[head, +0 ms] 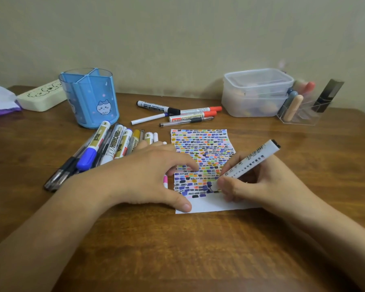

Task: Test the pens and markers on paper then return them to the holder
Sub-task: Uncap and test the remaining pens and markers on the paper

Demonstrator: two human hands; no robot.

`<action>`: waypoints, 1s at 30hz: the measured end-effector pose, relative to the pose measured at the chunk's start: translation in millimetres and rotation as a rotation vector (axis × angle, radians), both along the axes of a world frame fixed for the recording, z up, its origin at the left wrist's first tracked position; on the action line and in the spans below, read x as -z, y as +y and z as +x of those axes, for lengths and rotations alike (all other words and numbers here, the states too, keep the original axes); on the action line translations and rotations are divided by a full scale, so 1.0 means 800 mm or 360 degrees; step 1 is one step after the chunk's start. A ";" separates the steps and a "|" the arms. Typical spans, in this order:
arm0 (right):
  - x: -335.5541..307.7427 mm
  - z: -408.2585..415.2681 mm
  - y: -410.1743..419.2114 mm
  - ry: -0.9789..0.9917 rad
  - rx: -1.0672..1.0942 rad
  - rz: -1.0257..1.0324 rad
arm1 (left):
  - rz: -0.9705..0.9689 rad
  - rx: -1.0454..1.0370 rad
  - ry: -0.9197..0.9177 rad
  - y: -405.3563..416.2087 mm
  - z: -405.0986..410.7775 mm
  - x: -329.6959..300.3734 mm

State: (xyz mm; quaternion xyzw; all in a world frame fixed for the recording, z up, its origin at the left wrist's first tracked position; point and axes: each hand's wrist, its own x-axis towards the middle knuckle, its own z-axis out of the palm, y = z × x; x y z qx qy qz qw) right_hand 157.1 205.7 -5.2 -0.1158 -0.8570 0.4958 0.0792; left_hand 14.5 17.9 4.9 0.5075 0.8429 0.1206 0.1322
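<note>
Right hand: our right hand (259, 180) has its grip closed around a white marker (246, 166), tip down on the paper (200, 165).
Left hand: our left hand (148, 175) lies flat with a relaxed grip, thumb pressing the paper's lower edge.
Paper: on the worktop (177, 249), nearly full of colour marks.
Holder: the blue holder (91, 98) stands back left.
Other pens: one pile (105, 148) lies beside the holder, a second group (177, 112) behind the paper.

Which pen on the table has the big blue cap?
Start at the blue holder by the wall and look at the pile of pens lying just in front of it. The blue-capped marker lies on top, its bright blue cap pointing toward the left hand.
</note>
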 end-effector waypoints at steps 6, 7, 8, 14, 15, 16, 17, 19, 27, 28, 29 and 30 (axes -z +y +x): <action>0.004 0.000 0.001 0.0002 0.0002 0.0117 | -0.0068 0.0026 0.0066 -0.001 -0.001 0.000; 0.005 -0.001 0.001 0.0002 -0.0001 0.0117 | -0.0071 0.0028 0.0069 -0.001 0.000 0.000; 0.005 -0.001 0.001 0.0005 -0.0003 0.0119 | -0.0075 0.0030 0.0070 0.000 -0.001 0.000; 0.008 -0.003 0.000 0.0012 -0.0011 0.0186 | -0.0091 0.0021 0.0047 0.001 0.001 -0.001; 0.009 -0.003 0.000 0.0007 0.0002 0.0201 | -0.0088 0.0022 0.0043 0.001 0.001 -0.002; 0.009 -0.003 0.000 0.0006 0.0016 0.0218 | -0.0089 0.0024 0.0044 0.001 0.001 -0.002; 0.008 -0.003 0.000 0.0009 0.0027 0.0226 | -0.0093 0.0025 0.0046 0.001 0.001 -0.002; 0.008 -0.002 0.000 0.0026 0.0026 0.0214 | -0.0101 0.0021 0.0046 0.001 0.001 -0.002; 0.011 -0.003 0.000 0.0022 0.0009 0.0229 | -0.0092 0.0029 0.0048 0.001 0.001 -0.002; 0.012 -0.003 0.001 0.0022 0.0022 0.0234 | -0.0090 0.0031 0.0049 0.001 0.001 -0.002; 0.012 -0.003 0.002 0.0023 0.0030 0.0231 | -0.0091 0.0028 0.0045 0.001 0.001 -0.002; 0.012 -0.003 0.002 0.0031 0.0028 0.0215 | -0.0092 0.0024 0.0039 0.000 0.001 -0.002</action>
